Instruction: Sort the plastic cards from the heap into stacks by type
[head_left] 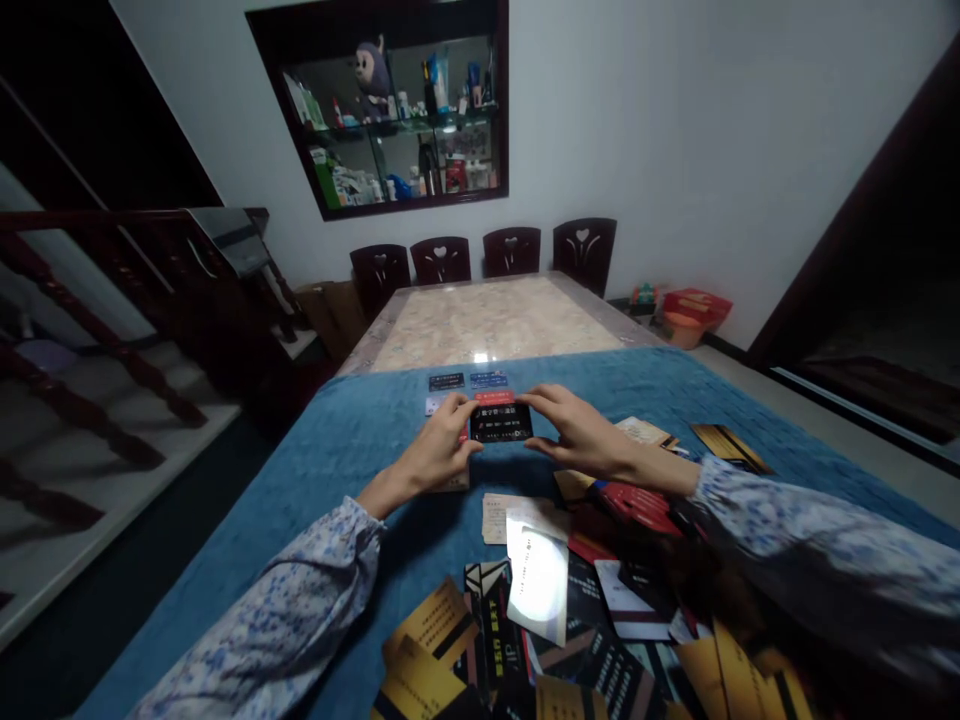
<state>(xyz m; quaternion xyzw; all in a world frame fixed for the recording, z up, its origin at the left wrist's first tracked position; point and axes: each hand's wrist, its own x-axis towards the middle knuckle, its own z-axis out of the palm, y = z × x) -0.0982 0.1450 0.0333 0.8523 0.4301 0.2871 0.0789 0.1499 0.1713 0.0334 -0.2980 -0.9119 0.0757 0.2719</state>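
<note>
Our left hand (441, 446) and right hand (583, 434) pinch a black card (501, 423) between them, long axis running sideways.

The black card (501, 424) looked like smooth plastic; the white card (541, 590) shone glossily. The blue cloth (307, 475) looked matt and napped, the bench (495, 312) smooth and glossy, the railing (75, 220) polished wood.

From over here I've got the left hand (442, 445) and right hand (574, 430) pinching a black card (501, 423) by its short ends above a blue tablecloth (300, 520), more cards (489, 380) laid out just beyond, a messy card heap (589, 595) in the foreground, and four heart-cutout chairs (512, 252) past the table (495, 315).
</note>
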